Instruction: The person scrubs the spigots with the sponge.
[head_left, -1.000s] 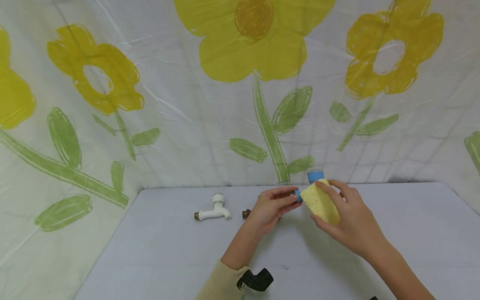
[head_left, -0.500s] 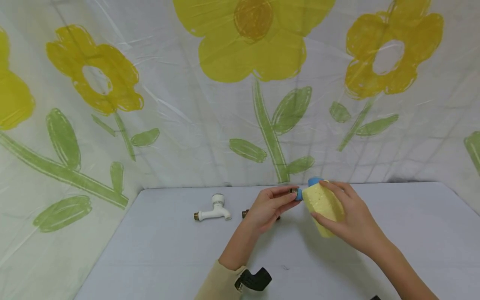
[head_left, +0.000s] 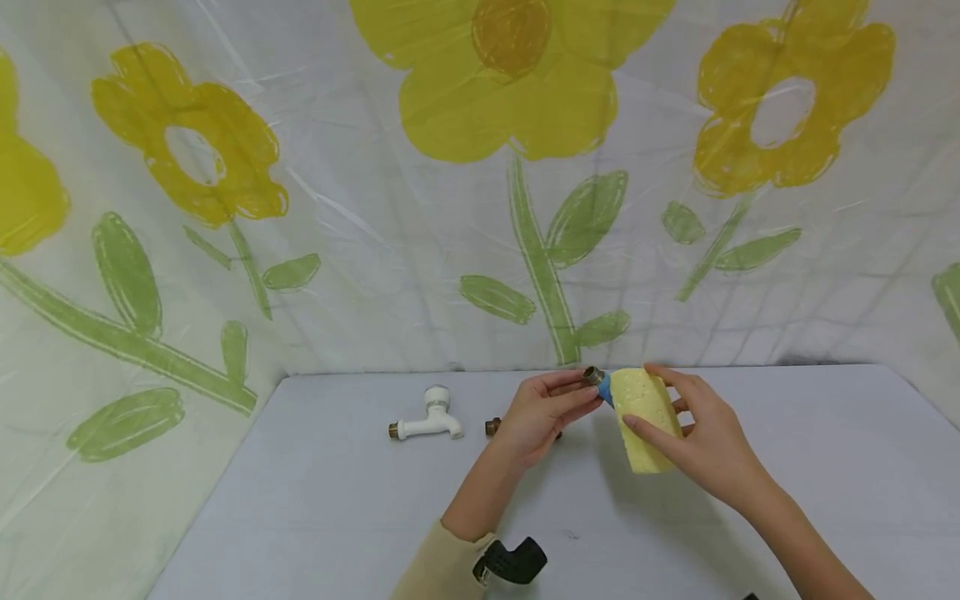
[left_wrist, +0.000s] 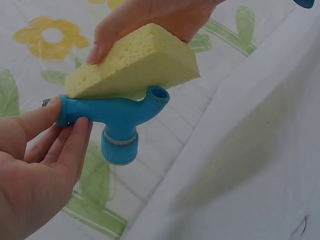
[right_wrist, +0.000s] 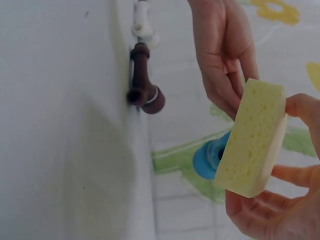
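Note:
A blue plastic tap (left_wrist: 112, 111) is held above the table, its threaded metal inlet to the left and its ribbed knob turned away. My left hand (head_left: 534, 417) pinches it by the collar next to the thread, thumb on one side and fingers on the other. In my right hand (head_left: 712, 437) is a yellow sponge (head_left: 643, 417), gripped by its edges between thumb and fingers. The sponge lies along the tap's body, touching it in the left wrist view. From the head view the sponge covers most of the tap.
On the white table (head_left: 315, 500) lies a white tap (head_left: 429, 417) with a brass thread, left of my hands. A dark brown tap (right_wrist: 142, 80) lies partly behind my left hand. A flower-printed curtain (head_left: 375, 250) hangs along the table's back edge.
The blue tap has turned in my left hand, so its thread tips up and its knob has gone out of sight behind the sponge. The sponge has tilted more upright and shifted slightly right.

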